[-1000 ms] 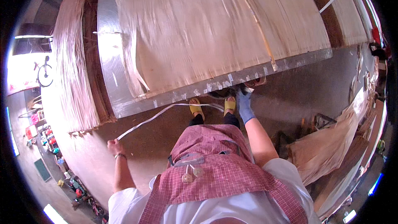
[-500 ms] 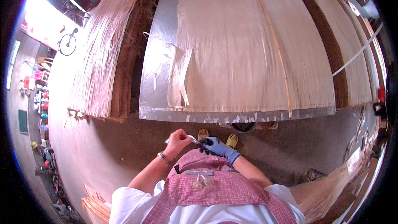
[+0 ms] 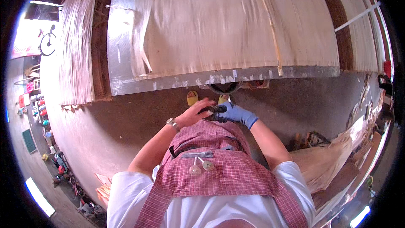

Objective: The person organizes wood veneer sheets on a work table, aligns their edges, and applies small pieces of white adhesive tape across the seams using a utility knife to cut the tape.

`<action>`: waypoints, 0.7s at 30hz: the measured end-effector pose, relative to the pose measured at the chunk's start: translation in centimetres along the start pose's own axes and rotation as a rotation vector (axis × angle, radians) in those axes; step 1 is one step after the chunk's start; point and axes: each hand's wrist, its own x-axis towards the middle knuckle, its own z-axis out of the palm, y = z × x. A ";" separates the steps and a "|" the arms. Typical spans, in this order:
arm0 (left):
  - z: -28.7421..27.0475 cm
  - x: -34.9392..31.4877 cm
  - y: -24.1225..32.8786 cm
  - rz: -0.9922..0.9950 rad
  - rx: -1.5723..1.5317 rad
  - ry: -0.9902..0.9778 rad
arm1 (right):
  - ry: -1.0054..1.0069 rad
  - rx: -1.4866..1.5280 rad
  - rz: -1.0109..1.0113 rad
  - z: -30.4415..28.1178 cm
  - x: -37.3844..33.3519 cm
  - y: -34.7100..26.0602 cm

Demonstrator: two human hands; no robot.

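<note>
My bare left hand (image 3: 197, 113), with a metal wristwatch, has its fingers stretched toward the other hand at waist height. My right hand (image 3: 237, 113) wears a blue glove with black fingers. Its fingers are curled, and what they hold is hard to make out. A small white tip (image 3: 229, 98) sticks up beside the gloved hand. Both hands meet in front of my red checked apron (image 3: 206, 137). Beyond them stands a metal-edged table (image 3: 168, 81), covered by a pale wood veneer sheet (image 3: 202, 29) with a torn strip at its left.
A thin bamboo stick (image 3: 272, 33) lies across the veneer. Stacked veneer (image 3: 76, 55) rises on the left, and more (image 3: 350, 25) on the right. Below the table edge sits a dark bucket (image 3: 225, 88). Loose veneer scraps (image 3: 325, 164) lie at the right.
My left hand pinched a white strip running to the gloved hand; now its fingers are stretched out against the glove and the strip is mostly out of sight. The view has shifted.
</note>
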 end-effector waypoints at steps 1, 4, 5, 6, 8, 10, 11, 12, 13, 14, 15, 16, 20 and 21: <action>0.7 1.3 0.2 -0.127 -0.118 -0.096 | 0.028 -0.096 -0.010 -0.8 -0.1 0.8; 1.3 4.8 -0.4 -0.339 -0.339 -0.289 | 0.147 -0.305 0.040 -3.5 -0.6 3.1; 1.3 6.0 0.3 -0.383 -0.270 -0.309 | 0.193 -0.341 -0.022 -4.7 -0.8 5.1; 1.3 7.5 0.8 -0.425 -0.199 -0.329 | 0.240 -0.377 -0.083 -5.9 -0.7 7.0; 1.8 9.2 -0.5 -0.538 -0.224 -0.221 | 0.289 -0.469 -0.062 -8.1 -1.6 6.6; 2.2 11.0 -2.8 -0.555 -0.143 -0.076 | 0.466 -0.837 0.084 -11.0 -3.3 5.9; 2.3 12.2 -3.5 -0.551 -0.098 -0.015 | 0.550 -0.861 0.144 -12.7 -4.2 7.1; 2.6 12.1 -6.8 -0.402 0.135 -0.038 | 0.619 -0.894 0.189 -14.3 -4.8 8.1; 3.0 12.3 -10.1 -0.254 0.376 -0.034 | 0.690 -0.925 0.242 -14.9 -5.2 8.6; 4.2 12.3 -14.4 -0.206 0.577 0.073 | 0.890 -0.937 0.143 -14.5 -5.7 7.9; 4.2 12.9 -14.8 -0.481 0.251 0.101 | 1.090 -0.944 0.053 -14.0 -6.4 8.0; 3.8 13.0 -15.0 -0.751 -0.056 0.219 | 1.283 -0.949 -0.055 -13.1 -7.0 7.5; 3.3 12.6 -13.4 -0.639 0.369 0.211 | 1.425 -0.899 -0.043 -7.5 -7.8 6.7; 3.1 12.8 -13.5 -0.634 0.432 0.213 | 1.368 -0.523 -0.156 -5.9 -6.8 7.4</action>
